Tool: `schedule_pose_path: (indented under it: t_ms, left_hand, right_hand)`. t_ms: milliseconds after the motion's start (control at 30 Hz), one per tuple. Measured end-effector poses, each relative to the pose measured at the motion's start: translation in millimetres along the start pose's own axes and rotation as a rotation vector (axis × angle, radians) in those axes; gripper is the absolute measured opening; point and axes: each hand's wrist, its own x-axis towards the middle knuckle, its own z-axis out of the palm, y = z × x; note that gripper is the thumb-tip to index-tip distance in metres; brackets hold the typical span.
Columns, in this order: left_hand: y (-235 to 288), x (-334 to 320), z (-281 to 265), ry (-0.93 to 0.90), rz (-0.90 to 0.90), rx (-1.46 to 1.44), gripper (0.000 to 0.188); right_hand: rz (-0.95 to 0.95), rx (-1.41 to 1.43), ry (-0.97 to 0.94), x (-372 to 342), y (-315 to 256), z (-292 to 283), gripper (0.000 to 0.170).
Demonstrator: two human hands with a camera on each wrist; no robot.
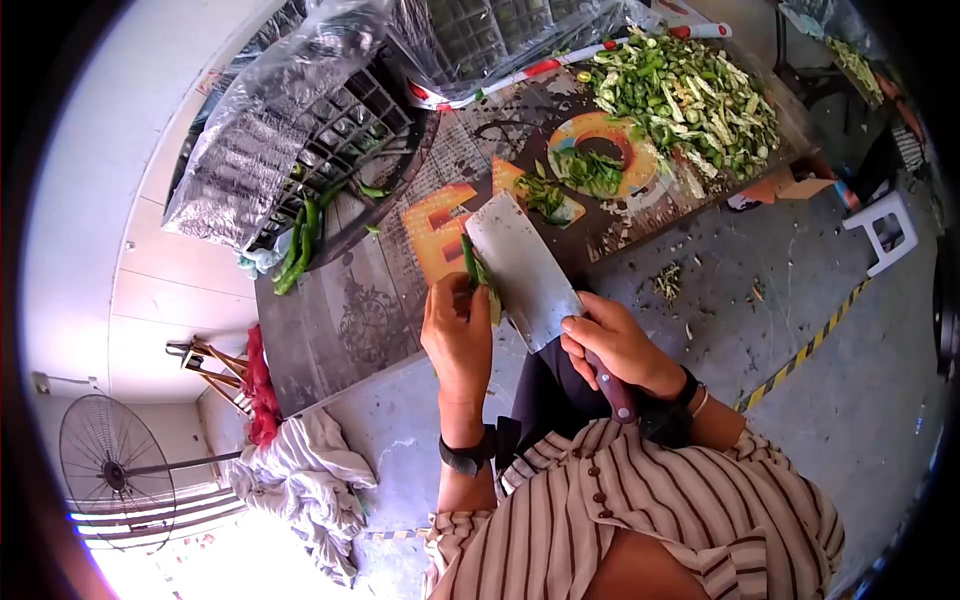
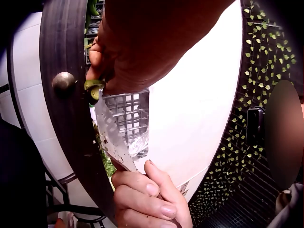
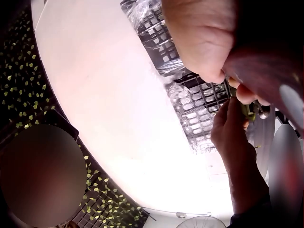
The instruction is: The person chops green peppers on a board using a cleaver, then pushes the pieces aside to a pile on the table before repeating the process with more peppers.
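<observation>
My left hand (image 1: 458, 335) pinches a long green chili pepper (image 1: 469, 258) over the front edge of the table. In the left wrist view the cut, hollow end of the pepper (image 2: 95, 91) shows beside the blade. My right hand (image 1: 625, 345) grips a cleaver (image 1: 525, 272) by its dark red handle (image 1: 612, 390), thumb near the base of the blade. The broad blade points up and left, its edge side close to the left fingers. From the right wrist, the handle (image 3: 270, 78) hides much of the blade.
A large heap of chopped peppers (image 1: 690, 110) covers the table's far right, with smaller piles of cut pieces (image 1: 588, 172) nearer. Several whole green peppers (image 1: 300, 245) lie beside a plastic-covered black crate (image 1: 345, 125). Scraps (image 1: 667, 283) litter the floor near a white stool (image 1: 882, 232).
</observation>
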Motion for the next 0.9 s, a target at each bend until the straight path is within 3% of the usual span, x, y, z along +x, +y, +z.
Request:
schedule_pose_path:
  t_ms: [333,600,900]
  left_hand:
    - [6.3,-1.7,-1.9,-0.016,-0.003,-0.031,0.016]
    - [6.4,-6.7,-8.8,-0.086,0.065,-0.019,0.029]
    - [7.4,-7.6,-2.2,-0.069,0.007,-0.119,0.031]
  right_hand:
    - [0.033,-0.015,0.015,0.0,-4.0,3.4,0.019]
    - [0.033,-0.011,0.025,-1.1,-4.1,5.1,0.018]
    - [0.007,-0.012,0.012,-6.9,-13.4,7.9,0.018]
